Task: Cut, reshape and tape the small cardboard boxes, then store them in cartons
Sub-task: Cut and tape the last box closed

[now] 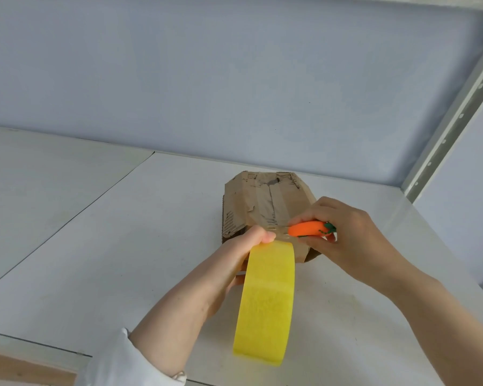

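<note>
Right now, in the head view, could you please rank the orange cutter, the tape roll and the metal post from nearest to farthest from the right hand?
1. The orange cutter: held in the right hand.
2. The tape roll: just left, gripped by the left hand.
3. The metal post: far back on the right.

White table (67,218); perforated metal upright (455,121) at rt; blue-grey wall (207,65) behind.

A loose white sleeve (117,363) ends well short of the left hand (243,252); the forearm behind the right hand (346,232) is bare.
</note>
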### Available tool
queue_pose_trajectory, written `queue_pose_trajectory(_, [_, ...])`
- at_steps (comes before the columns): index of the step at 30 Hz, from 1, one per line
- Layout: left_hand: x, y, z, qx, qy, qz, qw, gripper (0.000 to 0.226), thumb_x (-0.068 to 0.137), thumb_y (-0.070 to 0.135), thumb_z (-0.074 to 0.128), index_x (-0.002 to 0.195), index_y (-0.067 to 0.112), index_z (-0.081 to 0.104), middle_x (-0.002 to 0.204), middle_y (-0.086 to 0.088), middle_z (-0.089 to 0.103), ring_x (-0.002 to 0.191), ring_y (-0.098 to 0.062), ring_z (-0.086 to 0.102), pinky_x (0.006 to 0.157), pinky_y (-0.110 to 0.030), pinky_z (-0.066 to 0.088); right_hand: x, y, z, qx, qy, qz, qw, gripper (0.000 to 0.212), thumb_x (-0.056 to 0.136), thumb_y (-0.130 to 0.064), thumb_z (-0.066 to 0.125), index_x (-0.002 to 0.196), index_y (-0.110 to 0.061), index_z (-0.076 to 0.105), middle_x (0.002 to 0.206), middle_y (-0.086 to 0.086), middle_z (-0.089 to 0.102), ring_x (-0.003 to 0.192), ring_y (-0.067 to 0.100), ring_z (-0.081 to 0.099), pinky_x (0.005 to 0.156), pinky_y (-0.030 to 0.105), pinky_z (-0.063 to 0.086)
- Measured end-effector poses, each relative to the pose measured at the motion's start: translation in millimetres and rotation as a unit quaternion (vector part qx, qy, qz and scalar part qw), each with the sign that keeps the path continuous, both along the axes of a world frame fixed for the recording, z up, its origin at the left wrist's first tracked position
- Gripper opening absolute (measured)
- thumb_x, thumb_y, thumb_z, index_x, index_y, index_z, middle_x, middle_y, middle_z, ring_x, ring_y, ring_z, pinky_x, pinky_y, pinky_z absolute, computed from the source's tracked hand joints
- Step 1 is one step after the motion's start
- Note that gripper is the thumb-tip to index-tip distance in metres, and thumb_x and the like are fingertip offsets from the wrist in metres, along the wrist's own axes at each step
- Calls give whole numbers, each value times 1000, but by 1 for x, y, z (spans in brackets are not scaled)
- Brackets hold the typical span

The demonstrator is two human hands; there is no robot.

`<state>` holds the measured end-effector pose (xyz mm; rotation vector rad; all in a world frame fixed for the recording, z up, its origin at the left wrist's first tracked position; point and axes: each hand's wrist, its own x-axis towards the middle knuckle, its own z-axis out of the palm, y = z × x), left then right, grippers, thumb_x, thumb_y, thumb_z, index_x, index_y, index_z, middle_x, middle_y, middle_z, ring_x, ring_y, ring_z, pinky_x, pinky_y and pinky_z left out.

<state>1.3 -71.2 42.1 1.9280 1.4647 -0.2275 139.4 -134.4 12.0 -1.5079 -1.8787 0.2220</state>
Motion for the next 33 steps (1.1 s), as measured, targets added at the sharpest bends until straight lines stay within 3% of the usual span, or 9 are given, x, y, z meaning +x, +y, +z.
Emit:
queue_pose_trajectory(3, [-2,3,-3,3,2,-4,1000,45,102,12,16,139,-12,5,154,-23,8,142,-28,13,94,-22,26,6,-6,9,22,67,-6,998,30,75,-5,74,89,-31,70,91,-8,65,87,7,60,72,13,46])
queue_pose_trajectory(6, [0,5,-4,-5,-3,4,1000,44,102,9,13,139,-12,5,154,-22,8,143,-28,13,97,-22,24,3,-2,2,11,28,3,1000,29,75,-3,74,89,-29,69,90,-8,63,84,5,58,67,10,46])
queue_pose_trajectory(10, [2,5,-4,-5,-9,8,1000,44,102,9,14,139,-11,5,153,-22,10,142,-28,16,97,-22,24,-5,8,-13,22,-36,3,999,21,77,-6,75,94,-18,72,87,-20,53,80,7,58,68,30,53])
queue_pose_trajectory(13, [1,4,-2,-6,-15,17,1000,45,102,10,14,138,-13,1,153,-23,7,143,-29,12,94,-22,26,2,7,-9,34,-38,-8,999,20,76,-5,74,93,-17,73,85,-13,57,80,4,56,65,14,46])
queue_pose_trajectory(17, [0,4,-5,-13,-21,25,999,45,102,11,15,138,-13,2,153,-23,7,142,-28,13,96,-22,23,6,5,-24,20,-163,-22,986,22,71,0,77,86,-16,72,82,0,61,76,22,59,61,16,38])
queue_pose_trajectory(22, [2,5,-7,-29,-39,48,998,44,102,10,15,139,-12,6,153,-22,11,142,-28,16,95,-22,27,2,1,3,70,25,-32,997,24,80,-10,70,93,-28,61,90,-17,63,85,-1,57,71,11,44])
queue_pose_trajectory(24, [2,4,-6,-36,-38,61,997,44,101,9,15,138,-12,4,153,-23,10,142,-28,15,96,-22,25,-2,15,7,72,23,-31,997,24,86,-13,64,99,-31,56,93,-25,59,86,-8,54,72,5,39])
queue_pose_trajectory(29, [2,7,-15,-52,-110,141,982,42,101,8,18,139,-11,16,152,-21,18,140,-27,22,96,-21,28,-5,44,-6,49,-72,22,996,29,84,-20,67,111,-19,58,98,-16,52,81,-2,48,69,2,35])
queue_pose_trajectory(33, [-1,4,-21,-81,-110,107,985,42,100,6,27,138,-11,24,148,-22,27,137,-28,27,71,-5,40,-5,56,-7,36,-141,48,988,40,75,-19,76,111,-17,58,107,2,56,89,12,47,71,9,33])
